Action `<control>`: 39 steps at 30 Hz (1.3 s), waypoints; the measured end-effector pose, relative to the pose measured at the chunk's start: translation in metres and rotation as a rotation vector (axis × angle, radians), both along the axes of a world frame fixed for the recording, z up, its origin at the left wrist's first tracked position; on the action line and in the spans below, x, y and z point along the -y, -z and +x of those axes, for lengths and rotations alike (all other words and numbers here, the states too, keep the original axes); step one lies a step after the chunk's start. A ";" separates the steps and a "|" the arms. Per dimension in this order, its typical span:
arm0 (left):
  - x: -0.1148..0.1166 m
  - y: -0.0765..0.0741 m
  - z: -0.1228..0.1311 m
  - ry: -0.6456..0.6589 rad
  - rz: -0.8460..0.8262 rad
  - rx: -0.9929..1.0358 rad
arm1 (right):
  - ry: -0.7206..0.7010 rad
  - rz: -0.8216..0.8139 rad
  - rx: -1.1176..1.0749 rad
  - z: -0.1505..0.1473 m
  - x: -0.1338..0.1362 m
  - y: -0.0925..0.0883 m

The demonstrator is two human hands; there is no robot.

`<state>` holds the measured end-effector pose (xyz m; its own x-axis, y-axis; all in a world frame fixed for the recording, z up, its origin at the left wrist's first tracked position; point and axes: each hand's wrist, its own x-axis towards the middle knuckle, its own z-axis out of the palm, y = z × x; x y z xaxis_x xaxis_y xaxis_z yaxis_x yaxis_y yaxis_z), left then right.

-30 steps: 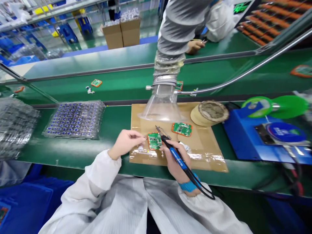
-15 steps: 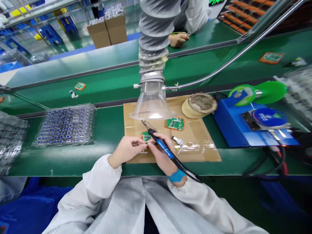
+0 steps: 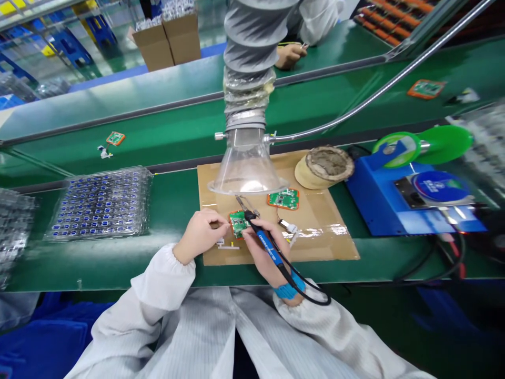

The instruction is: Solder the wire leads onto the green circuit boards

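Note:
My right hand (image 3: pixel 265 258) is wrapped round a blue and black soldering iron (image 3: pixel 267 245), its tip pointing up and left under the clear hood. Beneath the iron lies a green circuit board (image 3: pixel 237 225) with an orange rim. The right fingertips are at that board's right edge. At its left edge my left hand (image 3: pixel 203 234) has thumb and forefinger pinched together; what is between them is too small to make out. A small white connector piece (image 3: pixel 229 246) lies just below the board. A second circuit board (image 3: pixel 284 199) sits farther back, with a white connector (image 3: pixel 289 227) wired to it.
The clear fume hood (image 3: pixel 246 168) hangs low over the cardboard sheet (image 3: pixel 327 237). A round pot (image 3: pixel 324 167) and a blue soldering station (image 3: pixel 371 205) with a green reel stand right; trays of parts (image 3: pixel 100 202) lie left. A co-worker's hand (image 3: pixel 290 55) is across the bench.
My hands have moved apart, the left one to the left, so more of the near board shows. The soldering iron stays in my right hand. The view has shifted slightly.

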<state>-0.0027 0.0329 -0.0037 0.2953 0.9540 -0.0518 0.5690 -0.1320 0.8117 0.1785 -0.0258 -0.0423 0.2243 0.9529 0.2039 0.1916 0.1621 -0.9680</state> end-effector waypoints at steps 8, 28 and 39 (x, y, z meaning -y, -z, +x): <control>-0.009 0.004 0.002 0.052 0.038 -0.319 | 0.131 0.114 0.161 0.036 0.022 0.003; -0.014 0.002 0.002 0.100 0.023 -0.338 | -0.005 0.221 0.265 0.031 0.024 -0.008; -0.017 -0.001 0.004 0.111 -0.020 -0.336 | 0.001 0.232 0.279 0.032 0.023 -0.009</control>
